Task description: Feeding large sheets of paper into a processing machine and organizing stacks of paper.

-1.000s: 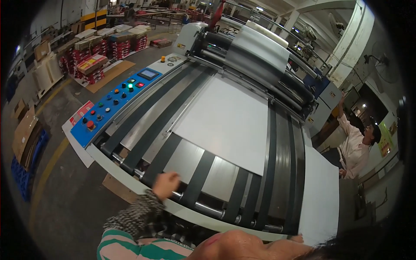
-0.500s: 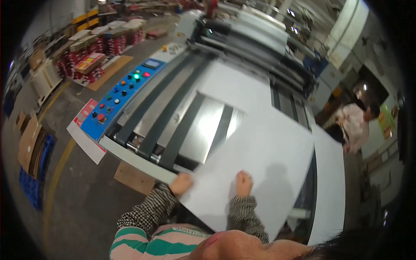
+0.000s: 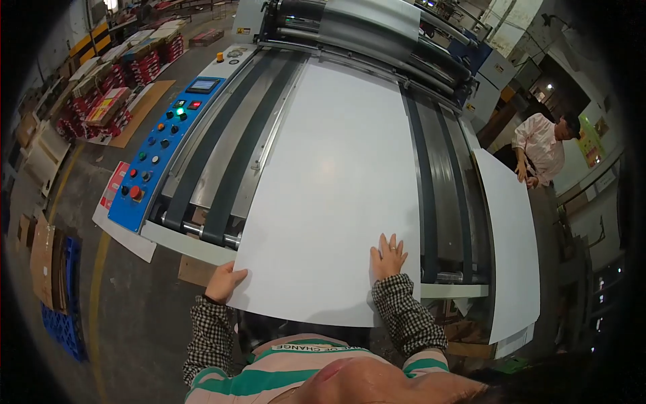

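Observation:
A large white sheet (image 3: 336, 195) lies flat on the dark conveyor belts (image 3: 222, 182) of a big feeding machine. My left hand (image 3: 224, 281) grips the sheet's near left corner. My right hand (image 3: 387, 258) rests flat on the sheet near its right edge, with fingers spread. Another white sheet (image 3: 377, 13) sits further up at the machine's rollers.
A blue control panel (image 3: 161, 151) with coloured buttons runs along the machine's left side. A stack of white sheets (image 3: 515, 242) stands at the right. A person in a pink shirt (image 3: 538, 145) bends over beyond it. Stacked cartons (image 3: 101, 101) and a blue pallet (image 3: 64, 310) sit left.
The sheet has slid up onto the belts and now lies flat and further forward. My hands have moved apart, left to the corner, right flat on top.

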Motion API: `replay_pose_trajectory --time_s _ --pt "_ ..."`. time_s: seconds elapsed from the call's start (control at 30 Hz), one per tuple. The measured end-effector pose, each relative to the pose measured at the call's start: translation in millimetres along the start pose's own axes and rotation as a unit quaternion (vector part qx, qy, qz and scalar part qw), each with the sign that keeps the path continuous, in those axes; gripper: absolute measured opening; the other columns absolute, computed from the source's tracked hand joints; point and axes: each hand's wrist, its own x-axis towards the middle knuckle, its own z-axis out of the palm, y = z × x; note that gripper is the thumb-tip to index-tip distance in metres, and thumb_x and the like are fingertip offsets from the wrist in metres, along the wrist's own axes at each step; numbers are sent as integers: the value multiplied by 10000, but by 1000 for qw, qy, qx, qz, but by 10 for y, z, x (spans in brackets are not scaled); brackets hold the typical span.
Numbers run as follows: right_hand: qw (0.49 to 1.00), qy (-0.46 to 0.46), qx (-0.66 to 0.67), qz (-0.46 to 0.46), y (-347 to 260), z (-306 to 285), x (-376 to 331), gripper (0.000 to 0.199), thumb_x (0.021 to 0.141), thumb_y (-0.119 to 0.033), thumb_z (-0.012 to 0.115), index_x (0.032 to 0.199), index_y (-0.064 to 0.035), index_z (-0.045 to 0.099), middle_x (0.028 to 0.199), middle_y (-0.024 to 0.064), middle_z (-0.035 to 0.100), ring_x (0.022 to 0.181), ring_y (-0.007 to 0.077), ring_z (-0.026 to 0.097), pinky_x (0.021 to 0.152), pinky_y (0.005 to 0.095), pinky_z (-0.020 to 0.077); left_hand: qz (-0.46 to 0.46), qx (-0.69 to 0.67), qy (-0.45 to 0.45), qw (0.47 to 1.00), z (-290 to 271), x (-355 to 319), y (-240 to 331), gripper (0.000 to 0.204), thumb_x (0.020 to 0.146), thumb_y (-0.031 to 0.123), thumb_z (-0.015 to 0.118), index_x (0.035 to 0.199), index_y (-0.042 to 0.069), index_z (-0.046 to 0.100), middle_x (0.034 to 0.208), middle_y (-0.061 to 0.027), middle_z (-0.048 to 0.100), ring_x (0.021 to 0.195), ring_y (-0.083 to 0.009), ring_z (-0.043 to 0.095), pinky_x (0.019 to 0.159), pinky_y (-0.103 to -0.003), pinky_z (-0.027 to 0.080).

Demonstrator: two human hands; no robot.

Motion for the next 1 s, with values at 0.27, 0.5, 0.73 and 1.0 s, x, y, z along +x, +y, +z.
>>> replay_pose_trajectory --time_s 0.27,0.5,0.73,1.0 --pt "1000 -3 -24 -2 -128 16 762 523 808 -382 376 1267 -146 298 1341 162 164 1229 375 86 971 530 46 106 246 73 961 -51 560 516 194 710 96 530 823 -57 569 741 -87 582 665 -126 532 584 -255 420" --pt "999 31 -22 -12 -291 22 1493 476 814 -354 380 1232 -126 359 1323 163 218 1220 359 142 980 503 83 388 335 52 857 951 409 1587 232 736 132 558 895 -36 534 712 -170 567 658 -262 570 575 -311 446" --pt "962 197 85 -171 937 221 1817 334 804 -279 448 1039 -56 526 1156 189 444 1133 329 340 948 420 252 520 476 -205 679 2154 111 2345 181 698 94 543 827 -31 518 709 -185 536 630 -276 550 560 -341 450" --pt "899 228 95 362 3032 -1022 101 485 798 -354 416 1134 -4 427 1170 195 428 1099 347 383 933 397 306 514 528 -136 663 2390 -266 2426 207 692 121 553 828 -30 512 686 -161 526 625 -264 545 550 -336 440"
